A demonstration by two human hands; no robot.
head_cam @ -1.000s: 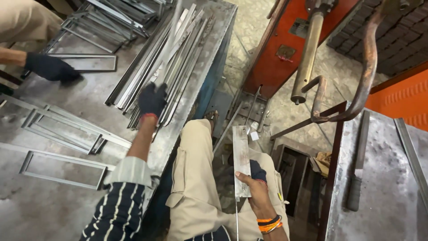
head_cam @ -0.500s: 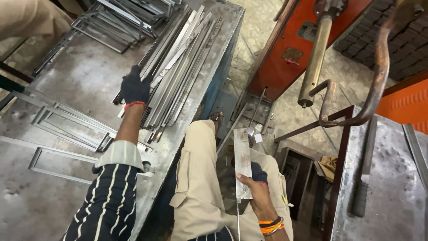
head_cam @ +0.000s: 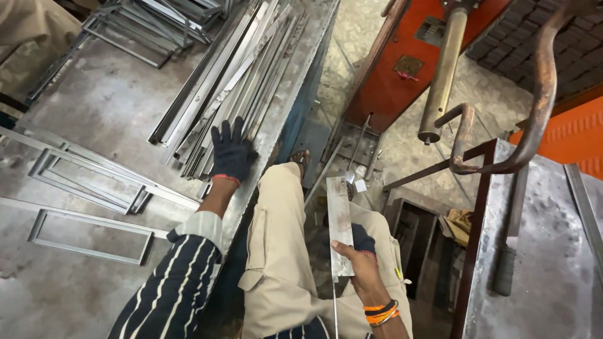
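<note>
Change: the gloved left hand (head_cam: 231,152), which a second ago reached far up the bundle of long steel strips (head_cam: 233,81), now lies nearer the bundle's close end, by the edge of the steel workbench (head_cam: 94,113).
Left hand: fingers spread flat on the strip ends, not closed round any one.
Right hand (head_cam: 359,269): clamped on the lower end of a flat metal strip (head_cam: 338,225), held upright over the lap as before.
Meaning: the hand seems to be picking out or squaring up a strip; none is lifted.
Co-worker: the gloved hand seen earlier at the far left is gone; only a beige sleeve (head_cam: 34,31) shows.
Hidden: the right palm; the bundle's far ends run out of view; the welded rectangular frames (head_cam: 88,229) are partly cut off.
</note>
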